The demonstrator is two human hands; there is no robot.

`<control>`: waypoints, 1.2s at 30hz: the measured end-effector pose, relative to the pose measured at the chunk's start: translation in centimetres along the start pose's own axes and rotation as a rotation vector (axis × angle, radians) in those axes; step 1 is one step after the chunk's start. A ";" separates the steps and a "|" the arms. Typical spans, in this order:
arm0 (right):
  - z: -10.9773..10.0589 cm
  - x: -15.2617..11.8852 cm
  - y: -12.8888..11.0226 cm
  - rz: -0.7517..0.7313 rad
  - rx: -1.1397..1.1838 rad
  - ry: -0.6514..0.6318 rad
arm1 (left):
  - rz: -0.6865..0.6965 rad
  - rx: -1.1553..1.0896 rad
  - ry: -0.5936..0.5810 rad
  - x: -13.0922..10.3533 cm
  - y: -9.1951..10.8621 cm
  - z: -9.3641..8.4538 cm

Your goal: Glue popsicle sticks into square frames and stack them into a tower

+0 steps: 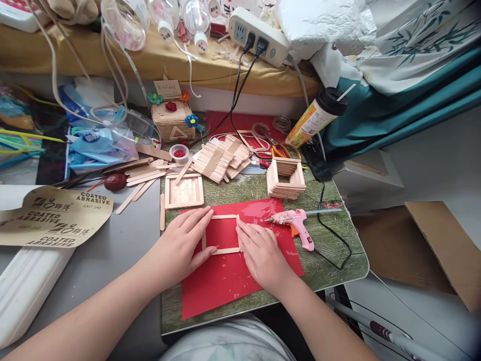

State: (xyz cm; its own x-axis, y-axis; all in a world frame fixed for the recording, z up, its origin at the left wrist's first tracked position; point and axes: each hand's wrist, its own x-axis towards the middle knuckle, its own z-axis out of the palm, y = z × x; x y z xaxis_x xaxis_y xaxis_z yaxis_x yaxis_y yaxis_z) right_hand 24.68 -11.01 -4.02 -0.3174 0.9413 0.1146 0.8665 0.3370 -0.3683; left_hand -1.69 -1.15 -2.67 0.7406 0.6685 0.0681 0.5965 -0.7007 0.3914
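On a red sheet [225, 281] lies a square frame of wooden craft sticks [225, 250]. My left hand [188, 240] rests over the frame's left side, its fingers stretched out and the thumb at the lower stick. Against the right side press the fingertips of my right hand [261, 248], with the fingers extended close together. Part of the left stick is hidden under my left hand. Just right of the sheet's middle lies a pink hot glue gun [296, 223], its nozzle pointing left. A stacked stick box [286, 179] stands behind it, beside a shallow stick tray [184, 190] farther left.
Bundles of craft sticks [214, 160], a decorated stick box [173, 120] and a lidded cup [315, 118] stand at the back. Loose sticks [145, 173] and abrasive paper [56, 215] lie left. A power strip [259, 37] sits on the ledge. The glue gun's cord [347, 245] loops right.
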 end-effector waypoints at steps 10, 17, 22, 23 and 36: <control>-2.4 4.0 -0.5 -0.096 0.060 0.087 | -0.032 -0.079 0.043 -0.1 -0.4 -0.5; -0.5 10.4 -0.8 -0.125 0.054 -0.042 | 0.046 0.010 0.019 -0.8 0.2 -0.3; 0.7 11.5 -1.7 -0.087 0.173 -0.071 | 0.078 0.023 0.018 -1.3 0.1 0.1; 0.7 11.7 -1.8 -0.076 0.196 -0.075 | 0.079 0.031 0.008 -1.4 0.0 0.2; 1.1 12.3 -1.6 -0.061 0.343 -0.096 | 0.164 0.175 -0.194 -2.2 -0.2 0.8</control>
State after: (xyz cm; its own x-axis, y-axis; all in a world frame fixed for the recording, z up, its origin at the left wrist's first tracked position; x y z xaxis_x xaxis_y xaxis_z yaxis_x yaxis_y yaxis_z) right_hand 18.94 0.06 -3.08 -0.4133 0.9083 0.0644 0.6704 0.3514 -0.6535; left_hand -3.21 -2.66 -3.67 0.8668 0.4944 -0.0658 0.4956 -0.8391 0.2242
